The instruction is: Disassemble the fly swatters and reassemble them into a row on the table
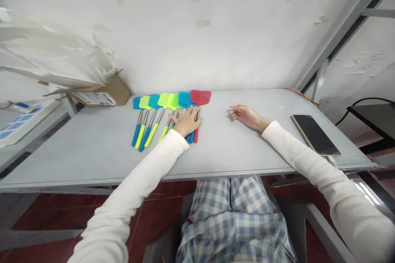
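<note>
Several fly swatters lie side by side on the grey table (101, 148), heads toward the wall and handles toward me. A red fly swatter (200, 97) is at the right end; beside it is a blue fly swatter (184, 98). Farther left are a yellow-green fly swatter (152, 134) and, at the left end, a blue fly swatter (135, 134). My left hand (187, 121) rests with spread fingers over the right-hand swatters and hides part of their shafts and handles. To their right, my right hand (247, 116) is over the table, holding nothing, its fingers loosely curled but apart.
A smartphone (316, 134) with a white cable plugged in lies at the table's right. An open cardboard box (115, 90) with white wrapping stands at the back left. A white wall (247, 28) rises behind the table. A white power strip (23, 122) is at far left.
</note>
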The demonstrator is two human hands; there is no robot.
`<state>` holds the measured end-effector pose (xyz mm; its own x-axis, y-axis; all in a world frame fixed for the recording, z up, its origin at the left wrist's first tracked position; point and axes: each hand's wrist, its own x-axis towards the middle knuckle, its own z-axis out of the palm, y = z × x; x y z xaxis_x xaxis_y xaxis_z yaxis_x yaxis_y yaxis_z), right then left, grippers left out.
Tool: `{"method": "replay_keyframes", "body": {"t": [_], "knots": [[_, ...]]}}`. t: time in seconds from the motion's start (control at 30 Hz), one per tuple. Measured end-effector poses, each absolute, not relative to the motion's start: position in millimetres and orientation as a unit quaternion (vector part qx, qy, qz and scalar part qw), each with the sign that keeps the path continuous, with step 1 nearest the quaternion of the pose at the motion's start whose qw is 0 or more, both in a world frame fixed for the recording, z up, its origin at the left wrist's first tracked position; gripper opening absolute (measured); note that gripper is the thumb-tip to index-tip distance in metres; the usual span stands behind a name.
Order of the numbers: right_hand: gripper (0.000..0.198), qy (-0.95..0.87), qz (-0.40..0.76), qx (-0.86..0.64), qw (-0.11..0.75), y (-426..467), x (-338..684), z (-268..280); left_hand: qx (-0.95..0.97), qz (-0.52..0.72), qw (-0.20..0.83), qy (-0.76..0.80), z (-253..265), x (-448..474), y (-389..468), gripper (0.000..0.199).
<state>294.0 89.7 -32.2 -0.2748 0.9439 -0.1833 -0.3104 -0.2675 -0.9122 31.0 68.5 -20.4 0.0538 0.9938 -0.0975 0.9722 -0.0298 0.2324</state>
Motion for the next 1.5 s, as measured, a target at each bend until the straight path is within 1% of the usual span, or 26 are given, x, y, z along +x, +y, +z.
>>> {"method": "replay_keyframes", "body": {"t": [0.17,0.33,0.57,0.73,0.8,0.87,0.93,0.97,1.03,1.07,1.1,1.17,1.23,1.4,1.5], "knots": [[0.012,-0.409,0.688,-0.397,0.448,90,296,-32,0.688,0.028,0.122,0.714,-10,7,63,0.064],[0.010,-0.423,0.687,-0.392,0.441,92,297,-36,0.682,0.010,0.158,0.714,-5,-17,61,0.067],[0.009,-0.434,0.685,-0.389,0.437,91,299,-36,0.687,0.000,0.127,0.716,-13,-57,68,0.069],[0.007,-0.446,0.679,-0.391,0.432,89,297,-35,0.703,-0.035,0.131,0.698,-12,-91,77,0.075],[0.007,-0.464,0.660,-0.398,0.436,89,297,-37,0.712,-0.038,0.125,0.690,-10,-99,78,0.075],[0.006,-0.517,0.583,-0.432,0.454,91,299,-39,0.717,-0.037,0.123,0.685,-9,-103,77,0.075],[0.009,-0.626,0.411,-0.478,0.458,94,304,-41,0.717,-0.038,0.122,0.686,-8,-102,75,0.074],[0.013,-0.687,0.302,-0.494,0.438,96,307,-43,0.715,-0.038,0.114,0.689,-8,-100,73,0.074],[0.022,-0.774,0.112,-0.507,0.363,101,315,-45,0.709,-0.034,0.080,0.700,-7,-91,69,0.074],[0.027,-0.795,0.053,-0.512,0.320,104,319,-47,0.709,-0.030,0.056,0.702,-6,-84,67,0.075],[0.032,-0.806,0.021,-0.520,0.281,106,322,-49,0.713,-0.024,0.034,0.700,-5,-75,64,0.075],[0.040,-0.812,0.005,-0.539,0.224,110,327,-53,0.739,-0.012,0.015,0.674,-2,-54,57,0.074],[0.044,-0.816,0.006,-0.547,0.188,112,327,-57,0.783,-0.007,0.038,0.621,0,-28,50,0.071],[0.046,-0.814,-0.009,-0.561,0.153,110,323,-58,0.849,-0.023,0.106,0.517,-6,40,41,0.066],[0.045,-0.812,-0.010,-0.565,0.148,109,321,-57,0.857,0.018,0.079,0.509,-14,69,54,0.061]]}}
